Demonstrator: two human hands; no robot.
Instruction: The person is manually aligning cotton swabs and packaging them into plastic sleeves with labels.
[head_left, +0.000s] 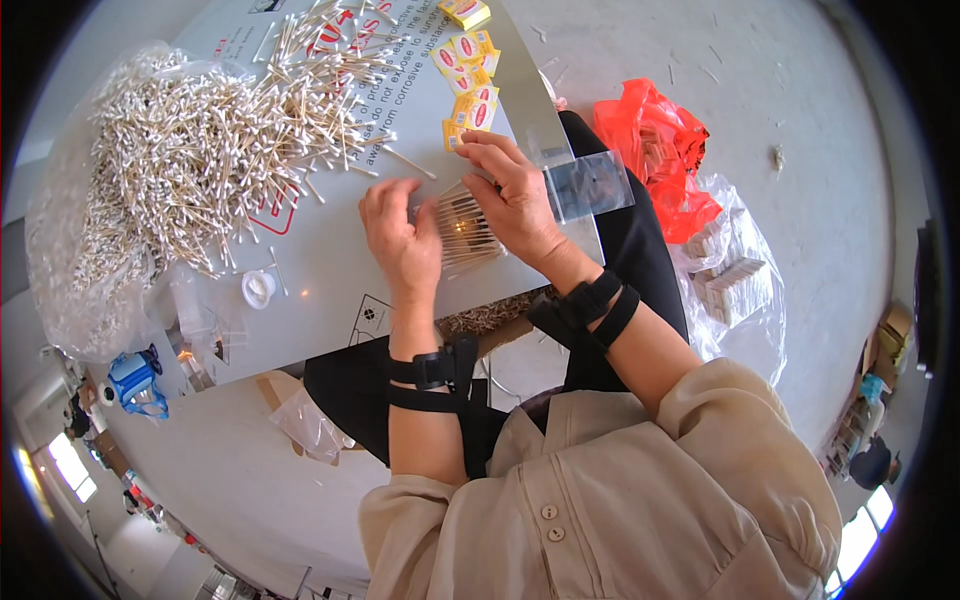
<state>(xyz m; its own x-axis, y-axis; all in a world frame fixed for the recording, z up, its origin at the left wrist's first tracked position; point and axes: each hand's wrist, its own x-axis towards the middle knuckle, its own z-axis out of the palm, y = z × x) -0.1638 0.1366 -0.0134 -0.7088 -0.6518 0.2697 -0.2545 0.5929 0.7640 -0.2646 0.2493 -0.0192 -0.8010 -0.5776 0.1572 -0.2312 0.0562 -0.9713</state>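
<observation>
Swabs [230, 130]: wood-look sticks, soft matt cotton tips. Counter [330, 260]: smooth, glossy, metal-look. Red bag [685, 200]: thin, crinkled, glossy plastic. Yellow packets [475, 110]: smooth paper. Shirt [660, 490]: matt cloth.

Swab pile [200, 150]: heaped upper left of the frame, part in a bag [60, 240], part loose on the table [335, 265].
Tub [258, 290]: below the pile, on the table, a single swab [278, 271] just to its right.
Packets [474, 106]: top centre, strung down the table, right of the pile.
Swab row [465, 230]: mid-frame, between left hand [402, 238] and right hand [518, 205].
Plastic pouch [595, 185]: right of the right hand, jutting past the table edge.
Carrier bag [680, 195]: right side, beyond the table, just above a sack [758, 335] of bundles [735, 285].
</observation>
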